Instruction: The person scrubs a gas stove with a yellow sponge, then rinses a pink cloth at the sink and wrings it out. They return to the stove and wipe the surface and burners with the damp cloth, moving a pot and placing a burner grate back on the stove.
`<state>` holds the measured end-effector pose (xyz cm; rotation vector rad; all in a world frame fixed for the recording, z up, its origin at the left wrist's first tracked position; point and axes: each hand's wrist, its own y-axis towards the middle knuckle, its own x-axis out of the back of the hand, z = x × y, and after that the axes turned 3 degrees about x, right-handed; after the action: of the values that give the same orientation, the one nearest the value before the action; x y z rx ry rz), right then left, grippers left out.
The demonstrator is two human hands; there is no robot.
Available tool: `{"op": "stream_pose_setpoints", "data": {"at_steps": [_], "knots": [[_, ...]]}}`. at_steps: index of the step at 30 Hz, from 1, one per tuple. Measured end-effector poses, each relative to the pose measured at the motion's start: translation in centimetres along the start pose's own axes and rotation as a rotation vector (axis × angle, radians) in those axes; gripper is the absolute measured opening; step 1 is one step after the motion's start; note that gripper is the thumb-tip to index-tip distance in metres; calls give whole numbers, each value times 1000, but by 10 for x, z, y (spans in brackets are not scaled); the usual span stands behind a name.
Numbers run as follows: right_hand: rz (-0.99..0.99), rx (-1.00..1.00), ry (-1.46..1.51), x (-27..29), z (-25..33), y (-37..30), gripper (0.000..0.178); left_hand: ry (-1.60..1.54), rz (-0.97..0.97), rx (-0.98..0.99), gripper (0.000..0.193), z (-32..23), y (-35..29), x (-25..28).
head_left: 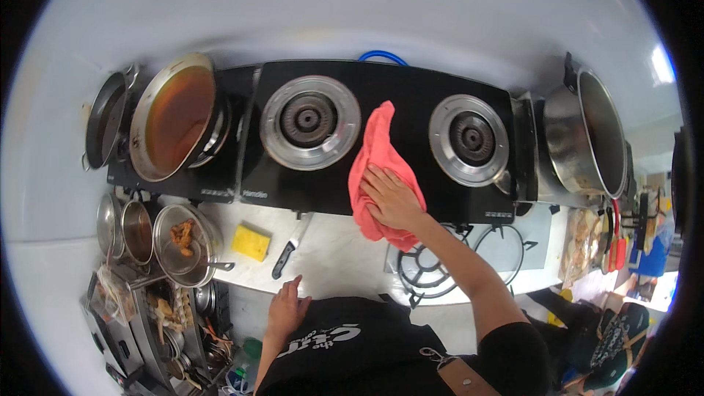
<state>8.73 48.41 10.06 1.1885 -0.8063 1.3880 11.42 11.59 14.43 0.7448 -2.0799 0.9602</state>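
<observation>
A crumpled pink cloth [381, 148] lies on the black glass stovetop [396, 81], between two round burners. My right hand [390, 196] holds it down, its fingers spread over the fabric; the cloth's lower end hangs over the stove's front edge. The left burner [309, 122] and the right burner [469, 139] stand bare, without pan supports. Close to my body, my left hand [288, 311] is at the counter's front edge, empty, with a finger pointing forward. Just beyond it a black-handled knife [284, 257] lies on the white counter [334, 249], beside a yellow sponge [251, 243].
A wide pan of brown liquid [180, 121] stands on the left stove. Below it are a strainer [183, 268] with fried pieces and smaller pots. Black pan supports [433, 264] lie on the counter near my right forearm. A large steel pot [579, 132] stands at right.
</observation>
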Motion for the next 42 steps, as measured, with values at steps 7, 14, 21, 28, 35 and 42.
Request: {"op": "stream_pose_setpoints", "data": {"at_steps": [7, 14, 21, 28, 35, 42], "knots": [[-28, 209, 17, -45, 68, 92, 47, 85, 34, 50, 55, 46, -23, 4], [-64, 23, 96, -100, 143, 214, 56, -21, -138, 153, 56, 92, -40, 19], [-72, -307, 90, -110, 147, 261, 60, -54, -105, 320, 57, 118, -70, 20], [-47, -506, -97, -103, 52, 359, 62, -117, -99, 351, 57, 129, -65, 15], [9, -459, -66, -65, -56, 398, 66, -113, -134, 487, 57, 131, -63, 19], [68, -99, -76, -41, -133, 319, 49, -115, -55, 435, 55, 128, -58, 18]]}}
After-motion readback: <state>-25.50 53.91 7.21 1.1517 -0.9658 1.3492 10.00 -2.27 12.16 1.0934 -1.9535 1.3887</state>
